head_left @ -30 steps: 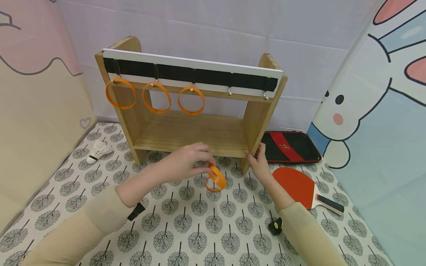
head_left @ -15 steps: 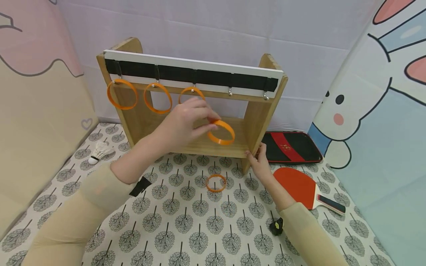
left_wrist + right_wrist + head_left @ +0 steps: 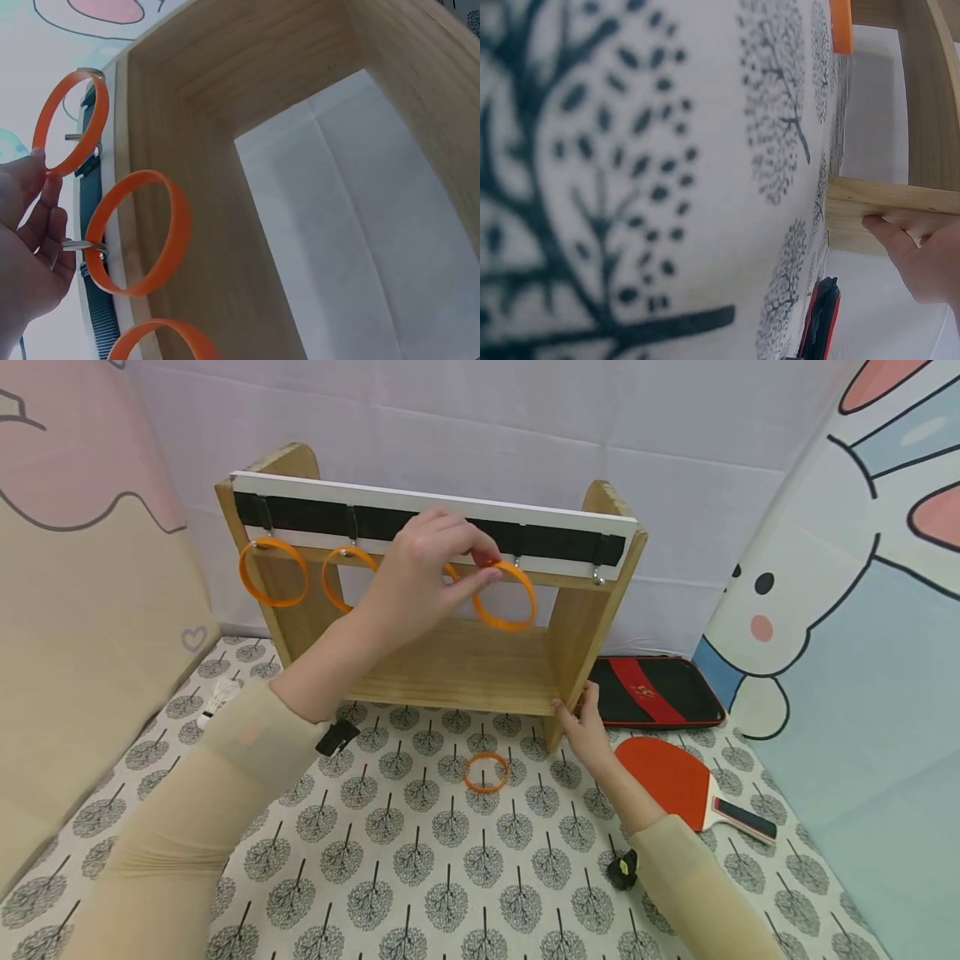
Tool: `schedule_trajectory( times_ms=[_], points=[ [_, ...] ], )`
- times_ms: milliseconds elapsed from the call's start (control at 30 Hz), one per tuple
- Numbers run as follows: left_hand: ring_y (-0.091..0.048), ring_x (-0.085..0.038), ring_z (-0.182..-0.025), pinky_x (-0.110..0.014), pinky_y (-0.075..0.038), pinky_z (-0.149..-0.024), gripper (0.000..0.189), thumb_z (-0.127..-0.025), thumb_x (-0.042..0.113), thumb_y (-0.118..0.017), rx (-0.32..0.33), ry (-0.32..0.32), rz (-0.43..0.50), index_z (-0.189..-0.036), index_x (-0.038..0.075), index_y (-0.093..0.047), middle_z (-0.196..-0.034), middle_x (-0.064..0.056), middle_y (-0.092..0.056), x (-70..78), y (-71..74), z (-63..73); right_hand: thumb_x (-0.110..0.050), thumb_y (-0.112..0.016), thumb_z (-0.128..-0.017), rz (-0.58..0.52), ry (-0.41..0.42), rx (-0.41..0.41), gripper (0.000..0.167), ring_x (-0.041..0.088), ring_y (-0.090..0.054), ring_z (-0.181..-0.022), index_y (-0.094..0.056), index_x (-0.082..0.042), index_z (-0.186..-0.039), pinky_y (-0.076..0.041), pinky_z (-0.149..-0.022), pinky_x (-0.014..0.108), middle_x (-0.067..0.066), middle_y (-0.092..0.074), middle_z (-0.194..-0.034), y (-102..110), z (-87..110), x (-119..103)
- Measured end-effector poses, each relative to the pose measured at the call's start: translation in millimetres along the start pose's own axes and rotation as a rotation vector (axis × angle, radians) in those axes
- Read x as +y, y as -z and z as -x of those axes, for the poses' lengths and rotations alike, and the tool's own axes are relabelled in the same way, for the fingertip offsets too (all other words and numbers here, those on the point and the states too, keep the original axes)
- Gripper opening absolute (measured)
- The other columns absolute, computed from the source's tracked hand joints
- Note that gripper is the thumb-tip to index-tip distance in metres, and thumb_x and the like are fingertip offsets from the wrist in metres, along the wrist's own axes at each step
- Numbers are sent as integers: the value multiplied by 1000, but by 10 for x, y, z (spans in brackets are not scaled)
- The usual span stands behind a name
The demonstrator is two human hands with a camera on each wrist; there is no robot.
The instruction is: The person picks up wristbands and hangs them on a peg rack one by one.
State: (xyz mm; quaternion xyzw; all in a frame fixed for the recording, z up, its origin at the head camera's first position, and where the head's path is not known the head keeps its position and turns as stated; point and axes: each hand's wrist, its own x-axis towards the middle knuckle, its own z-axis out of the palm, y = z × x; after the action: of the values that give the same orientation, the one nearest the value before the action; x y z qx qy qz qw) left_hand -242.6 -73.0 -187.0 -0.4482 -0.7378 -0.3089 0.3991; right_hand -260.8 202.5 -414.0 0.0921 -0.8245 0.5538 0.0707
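Observation:
A thin orange ring [image 3: 510, 626] is pinched between the thumb and fingers of my left hand [image 3: 435, 560], up at the fourth hook [image 3: 517, 561] of the rack's front strip. In the left wrist view that hook [image 3: 73, 137] overlaps the ring's opening. Two orange rings hang at the left, one on the first hook and one on the second; a third hanging ring [image 3: 451, 572] is mostly hidden behind my left hand. The fifth hook [image 3: 598, 578] is bare. My right hand [image 3: 588, 733] grips the lower right side panel of the wooden rack [image 3: 465, 668].
Another orange ring [image 3: 486, 789] lies on the tree-print cloth before the rack. To the right are a red table tennis bat [image 3: 663, 781] and a black case with a red stripe [image 3: 675, 689]. A shuttlecock [image 3: 221, 695] lies at left, partly behind my sleeve.
My left hand has lifted the pinched ring from low over the cloth up to the fourth hook. My right hand has stayed on the rack's side panel.

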Motion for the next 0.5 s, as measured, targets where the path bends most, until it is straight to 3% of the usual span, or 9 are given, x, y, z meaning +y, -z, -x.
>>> schedule_trajectory(
  times_ms=[167,300,500],
  points=[
    [-52,-21,-85,-31,-40,-81,15,-82,17,-74,17,37,-25,-85,3,-69,-80,-5,-66,-50,-48,-43,-17,-48,-99,-7,4,-8,49,34,-45,-112,-17,-7,-134,-43,-95,52,23,-36,-130,0,3,0],
    [-52,-21,-86,-33,-39,-81,15,-83,19,-73,-3,71,-98,-86,5,-69,-80,-4,-66,-60,-80,-40,-17,-48,-99,11,27,-7,48,35,-46,-110,-17,-7,-134,-45,-92,51,24,-37,-127,-9,14,-8],
    [-51,-21,-85,-35,-34,-73,14,-85,21,-71,-59,99,-209,-87,8,-70,-80,-3,-66,-26,-120,-14,-10,-46,-98,2,1,-22,45,38,-45,-109,-18,-1,-131,-44,-92,52,28,-36,-125,10,101,-279]
  ],
)
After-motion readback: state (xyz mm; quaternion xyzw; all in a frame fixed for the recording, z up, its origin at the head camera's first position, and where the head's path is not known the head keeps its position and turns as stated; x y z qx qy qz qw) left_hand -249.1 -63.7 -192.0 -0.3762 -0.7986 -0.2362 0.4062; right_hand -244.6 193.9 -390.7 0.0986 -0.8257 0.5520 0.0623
